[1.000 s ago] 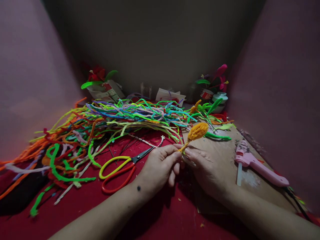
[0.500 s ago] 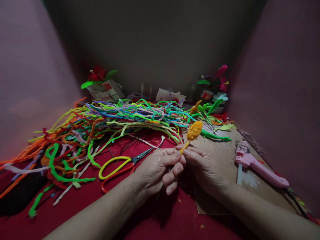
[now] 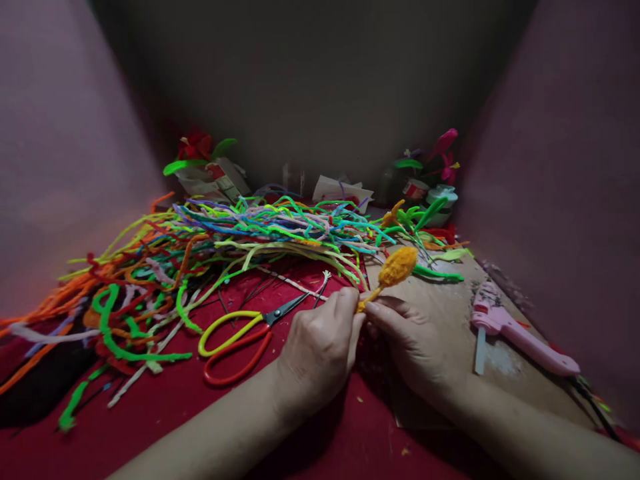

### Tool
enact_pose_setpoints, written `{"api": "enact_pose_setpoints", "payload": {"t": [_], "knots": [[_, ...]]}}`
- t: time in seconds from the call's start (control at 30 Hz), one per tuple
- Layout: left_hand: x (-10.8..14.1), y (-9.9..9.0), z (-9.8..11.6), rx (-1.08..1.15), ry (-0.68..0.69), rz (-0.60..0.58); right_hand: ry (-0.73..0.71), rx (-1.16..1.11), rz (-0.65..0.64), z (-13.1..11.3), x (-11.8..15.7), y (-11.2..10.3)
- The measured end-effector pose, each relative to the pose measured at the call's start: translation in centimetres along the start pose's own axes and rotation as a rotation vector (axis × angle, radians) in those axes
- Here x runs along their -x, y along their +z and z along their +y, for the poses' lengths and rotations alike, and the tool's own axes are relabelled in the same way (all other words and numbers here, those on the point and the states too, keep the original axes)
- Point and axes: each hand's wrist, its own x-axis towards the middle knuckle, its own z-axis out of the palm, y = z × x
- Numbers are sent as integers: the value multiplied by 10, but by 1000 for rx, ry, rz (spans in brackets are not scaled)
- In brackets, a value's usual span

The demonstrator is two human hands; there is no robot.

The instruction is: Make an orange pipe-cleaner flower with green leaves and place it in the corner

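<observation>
An orange-yellow fuzzy piece (image 3: 397, 267), oval at its upper end with a thin stem, tilts up and right between my hands. My left hand (image 3: 323, 347) has its fingers curled at the lower end of the stem, its back turned toward the camera. The thumb and fingers of my right hand (image 3: 413, 337) pinch the stem just below the oval part. Both hands meet above the red cloth (image 3: 305, 433). Scissors (image 3: 240, 347) with one yellow and one red handle lie left of my left hand, blades pointing right.
Colourful pipe cleaners (image 3: 280, 227) heap across the back and left. A brown board (image 3: 520, 387) on the right carries a pink glue gun (image 3: 520, 340). Behind stand red flowers (image 3: 195, 145), pink flowers (image 3: 447, 163), a small jar (image 3: 441, 200) and white papers (image 3: 340, 190).
My left hand has rolled over, its fingers now curled in and its back showing. The fuzzy piece has moved slightly right and down and leans more to the right.
</observation>
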Motion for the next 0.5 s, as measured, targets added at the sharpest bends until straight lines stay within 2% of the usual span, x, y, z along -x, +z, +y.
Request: {"api": "enact_pose_setpoints", "payload": {"t": [0.1,0.23,0.33,0.5], "knots": [[0,1,-1,-124,113,26,-95,184,-1,-3,4,0],[0,0,-1,90,65,27,-153,322,-5,-5,7,-3],[-3,-2,1,357,-91,-5,-161,361,1,-5,7,-5],[-13,-9,7,845,-515,-192,-146,342,-13,-4,4,-6]]}}
